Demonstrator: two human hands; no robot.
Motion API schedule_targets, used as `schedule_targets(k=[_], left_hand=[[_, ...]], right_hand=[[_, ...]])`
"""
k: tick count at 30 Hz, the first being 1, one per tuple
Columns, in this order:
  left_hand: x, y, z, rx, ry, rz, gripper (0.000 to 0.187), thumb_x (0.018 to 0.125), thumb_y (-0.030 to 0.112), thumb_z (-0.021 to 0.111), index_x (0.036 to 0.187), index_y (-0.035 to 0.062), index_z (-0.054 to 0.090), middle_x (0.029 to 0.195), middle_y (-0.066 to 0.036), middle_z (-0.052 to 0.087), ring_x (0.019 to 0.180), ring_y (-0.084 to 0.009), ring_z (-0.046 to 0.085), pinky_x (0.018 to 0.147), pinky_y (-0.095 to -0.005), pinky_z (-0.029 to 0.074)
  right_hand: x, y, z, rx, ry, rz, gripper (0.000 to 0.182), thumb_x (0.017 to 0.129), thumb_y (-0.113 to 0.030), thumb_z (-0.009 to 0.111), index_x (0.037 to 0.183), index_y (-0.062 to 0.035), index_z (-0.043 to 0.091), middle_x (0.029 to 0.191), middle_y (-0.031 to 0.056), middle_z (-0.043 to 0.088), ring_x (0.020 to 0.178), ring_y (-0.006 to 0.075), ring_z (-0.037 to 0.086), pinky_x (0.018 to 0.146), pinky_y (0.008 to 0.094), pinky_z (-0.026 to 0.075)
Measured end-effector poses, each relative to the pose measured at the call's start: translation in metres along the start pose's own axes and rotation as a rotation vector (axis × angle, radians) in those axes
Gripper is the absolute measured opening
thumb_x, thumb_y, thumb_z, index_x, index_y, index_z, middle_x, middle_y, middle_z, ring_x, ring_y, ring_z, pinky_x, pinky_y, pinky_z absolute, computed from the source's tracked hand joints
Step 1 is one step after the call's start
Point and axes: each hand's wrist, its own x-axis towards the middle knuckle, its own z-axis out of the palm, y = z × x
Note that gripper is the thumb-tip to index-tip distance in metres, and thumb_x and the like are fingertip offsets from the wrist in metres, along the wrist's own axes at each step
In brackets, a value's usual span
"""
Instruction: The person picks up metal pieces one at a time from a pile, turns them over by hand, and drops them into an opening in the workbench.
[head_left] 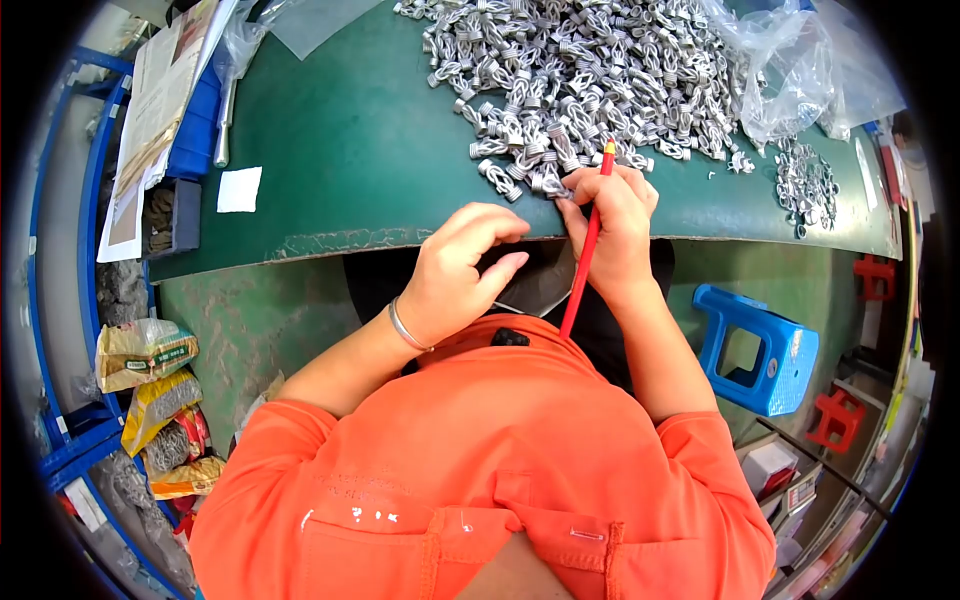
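Right hand grips a red rod; a grey bin holds brownish items.

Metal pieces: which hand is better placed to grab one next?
Probably your right hand, at the edge of the pile, though holding the red stick; your left hand looks empty but sits farther away.

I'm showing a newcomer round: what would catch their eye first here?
Probably the big heap of looped grey pieces on the far side of the green table. Next, the long red stick with a yellow tip, slanting from the right hand. Then the bright blue stool on the floor at right.
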Motion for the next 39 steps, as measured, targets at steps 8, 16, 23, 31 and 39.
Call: schedule_targets(k=[8,16,23,31,39], left_hand=[[0.009,0.001,0.004,-0.528,0.049,-0.433,0.035,0.085,0.000,0.063,0.118,-0.0066,0.052,0.106,-0.010,0.060,0.087,-0.0138,0.063,0.076,-0.0240,0.052],[0.007,0.003,0.004,-0.384,0.083,-0.135,0.020,0.081,-0.007,0.064,0.100,-0.0053,0.060,0.098,-0.011,0.062,0.084,-0.0140,0.064,0.072,-0.0241,0.053],[0.010,0.014,0.001,-0.166,0.190,0.137,0.022,0.069,-0.005,0.074,0.088,0.0008,0.066,0.093,-0.011,0.065,0.079,-0.0193,0.064,0.068,-0.0280,0.053],[0.000,0.003,0.002,0.074,0.043,0.113,0.020,0.069,-0.006,0.072,0.087,0.0006,0.065,0.104,-0.012,0.061,0.090,-0.0234,0.061,0.073,-0.0300,0.051],[0.003,0.004,0.006,-0.075,0.068,-0.013,0.018,0.074,-0.007,0.068,0.091,-0.0013,0.064,0.101,-0.012,0.061,0.082,-0.0166,0.062,0.069,-0.0259,0.051]], right_hand=[[-0.003,-0.013,-0.007,0.304,0.051,-0.136,0.038,0.060,0.009,0.070,0.078,-0.0119,0.044,0.078,0.0011,0.062,0.072,0.0207,0.055,0.069,0.0333,0.037],[-0.026,-0.018,-0.012,0.850,-0.102,0.515,0.025,0.080,0.005,0.067,0.085,-0.0043,0.044,0.099,0.0159,0.062,0.088,0.0160,0.061,0.076,0.0272,0.050],[-0.026,-0.024,-0.014,1.057,0.052,0.421,0.034,0.073,0.013,0.069,0.086,-0.0059,0.043,0.095,0.0144,0.062,0.082,0.0146,0.060,0.072,0.0265,0.051],[-0.008,-0.005,-0.021,0.310,-0.018,0.053,0.027,0.067,0.007,0.071,0.077,-0.0051,0.049,0.079,0.0106,0.064,0.065,0.0268,0.057,0.059,0.0330,0.046],[0.017,0.011,0.003,-0.035,0.028,0.012,0.028,0.064,-0.003,0.076,0.078,-0.0094,0.052,0.075,0.0035,0.059,0.075,0.0249,0.055,0.070,0.0359,0.037]])
